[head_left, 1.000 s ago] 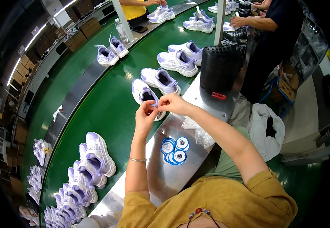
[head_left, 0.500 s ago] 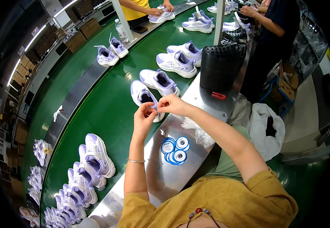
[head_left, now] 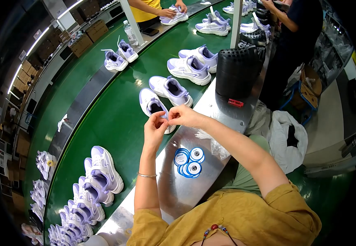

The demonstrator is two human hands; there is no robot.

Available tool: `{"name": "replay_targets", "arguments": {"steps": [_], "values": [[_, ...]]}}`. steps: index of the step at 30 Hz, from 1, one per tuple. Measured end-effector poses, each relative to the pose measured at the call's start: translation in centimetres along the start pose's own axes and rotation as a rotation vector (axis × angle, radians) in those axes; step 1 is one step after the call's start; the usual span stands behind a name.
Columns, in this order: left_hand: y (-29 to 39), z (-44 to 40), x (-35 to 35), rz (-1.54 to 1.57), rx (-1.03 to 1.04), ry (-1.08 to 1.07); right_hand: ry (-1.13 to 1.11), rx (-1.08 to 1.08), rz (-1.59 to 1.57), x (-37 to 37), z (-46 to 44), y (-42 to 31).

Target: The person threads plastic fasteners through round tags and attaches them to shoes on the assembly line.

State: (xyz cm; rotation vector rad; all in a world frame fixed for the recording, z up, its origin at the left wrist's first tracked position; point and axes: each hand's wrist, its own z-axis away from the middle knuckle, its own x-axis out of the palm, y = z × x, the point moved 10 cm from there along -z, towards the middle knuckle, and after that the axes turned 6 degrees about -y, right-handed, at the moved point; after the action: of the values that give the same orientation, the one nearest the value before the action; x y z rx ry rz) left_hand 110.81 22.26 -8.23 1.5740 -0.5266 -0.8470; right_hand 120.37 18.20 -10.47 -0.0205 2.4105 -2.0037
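Note:
Both my hands meet at the heel of a white and lilac sneaker (head_left: 146, 97) on the green conveyor belt (head_left: 122, 123). My left hand (head_left: 156, 127) is closed in a pinch, fingertips against those of my right hand (head_left: 185, 116), which pinches too. Whatever lies between the fingertips is too small to make out, and the hands cover part of the heel. Touching this sneaker on its right is its mate (head_left: 161, 85). Below my right forearm, round blue-and-white tags (head_left: 189, 164) lie in a loose pile on the metal ledge (head_left: 170, 180), beside a bundle of thin white strands (head_left: 203, 134).
Several sneakers (head_left: 104, 174) stand in a row at lower left; another pair (head_left: 189, 70) stands farther up the belt. A black perforated container (head_left: 236, 76) and a red clip-like object (head_left: 235, 103) sit on the ledge. Co-workers in yellow (head_left: 145, 9) and dark clothing (head_left: 303, 28) stand beyond.
The sneakers on the belt have shifted slightly left and toward me. My right hand has come closer to my left, so the fingertips now meet. The dark-clothed co-worker's hands have moved up.

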Motion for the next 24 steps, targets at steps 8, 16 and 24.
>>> {"name": "replay_targets", "arguments": {"steps": [8,16,24], "values": [[-0.3,-0.15,-0.12,0.074,-0.037,0.017,-0.033,0.013,-0.087,0.02,-0.19,0.34],[-0.48,-0.28,-0.35,0.069,-0.076,0.033,-0.058,0.051,-0.106,-0.06,-0.25,0.79],[-0.33,-0.59,-0.43,0.03,-0.106,0.051,-0.08,0.071,-0.143,-0.37,-0.3,0.62]]}}
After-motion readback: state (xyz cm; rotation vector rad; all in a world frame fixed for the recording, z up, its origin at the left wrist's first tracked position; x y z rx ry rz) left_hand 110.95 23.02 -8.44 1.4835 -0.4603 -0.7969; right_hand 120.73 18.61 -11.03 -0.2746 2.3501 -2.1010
